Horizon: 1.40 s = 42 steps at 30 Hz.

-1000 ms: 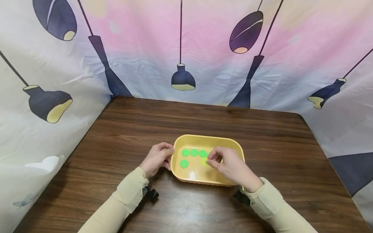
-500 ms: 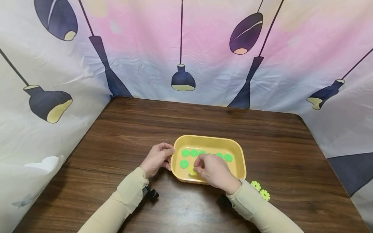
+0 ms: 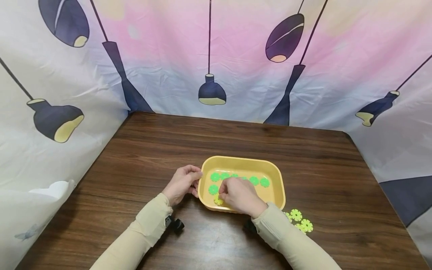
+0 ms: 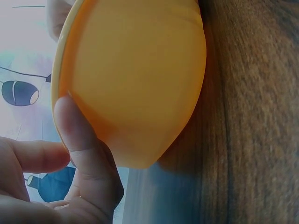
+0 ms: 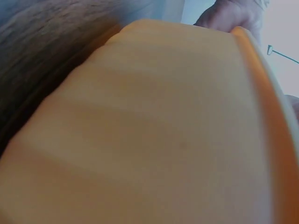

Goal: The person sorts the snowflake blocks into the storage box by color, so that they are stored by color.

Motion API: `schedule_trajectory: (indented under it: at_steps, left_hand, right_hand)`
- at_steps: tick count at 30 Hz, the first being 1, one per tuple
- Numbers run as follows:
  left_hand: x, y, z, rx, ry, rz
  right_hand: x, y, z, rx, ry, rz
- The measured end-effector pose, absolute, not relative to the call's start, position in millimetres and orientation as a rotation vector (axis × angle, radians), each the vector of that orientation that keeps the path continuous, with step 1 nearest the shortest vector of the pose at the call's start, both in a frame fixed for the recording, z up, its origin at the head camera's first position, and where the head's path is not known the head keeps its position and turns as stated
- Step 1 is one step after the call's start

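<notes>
A yellow plastic tray [image 3: 243, 159] sits on the table. My left hand [image 3: 180, 184] grips its left end; in the left wrist view the thumb [image 4: 77, 126] lies over the rim. Inside, several green notched snowflake discs [image 3: 264, 182] form a row along the far side, and one more green disc [image 3: 213, 189] lies nearer me at the left. My right hand [image 3: 241, 197] reaches down into the tray, thumb and forefinger at a yellow snowflake disc [image 3: 218, 201] in the near left corner. The tray's outer wall [image 5: 140, 116] hides those fingertips from the right wrist camera.
Several yellow-green snowflake discs [image 3: 306, 225] lie on the brown wooden table [image 3: 162, 142] by the tray's near right corner, partly behind my right sleeve [image 3: 278, 228]. A printed cloth [image 3: 168, 75] hangs behind the table and along its sides.
My right hand has carried the yellow disc leftward and toward me, from the tray's middle to its near left corner. Its sleeve now uncovers the discs outside. My left hand stays put.
</notes>
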<state>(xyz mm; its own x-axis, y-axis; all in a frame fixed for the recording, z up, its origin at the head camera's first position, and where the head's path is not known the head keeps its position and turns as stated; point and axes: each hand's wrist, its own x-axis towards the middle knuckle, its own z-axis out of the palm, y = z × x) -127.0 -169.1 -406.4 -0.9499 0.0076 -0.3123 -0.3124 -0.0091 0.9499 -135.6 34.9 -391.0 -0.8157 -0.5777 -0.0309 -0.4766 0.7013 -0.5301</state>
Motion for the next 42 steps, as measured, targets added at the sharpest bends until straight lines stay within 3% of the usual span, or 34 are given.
schedule_trajectory:
  at_steps: [25, 42]
  left_hand:
    - [-128, -170, -410, -0.316, 2.017, 2.066]
    - [-128, -170, -411, -0.32, 2.023, 2.077]
  right_hand:
    - [-140, 20, -397, -0.901, 2.712, -0.652]
    - [-142, 38, -376, -0.81, 2.726, -0.773]
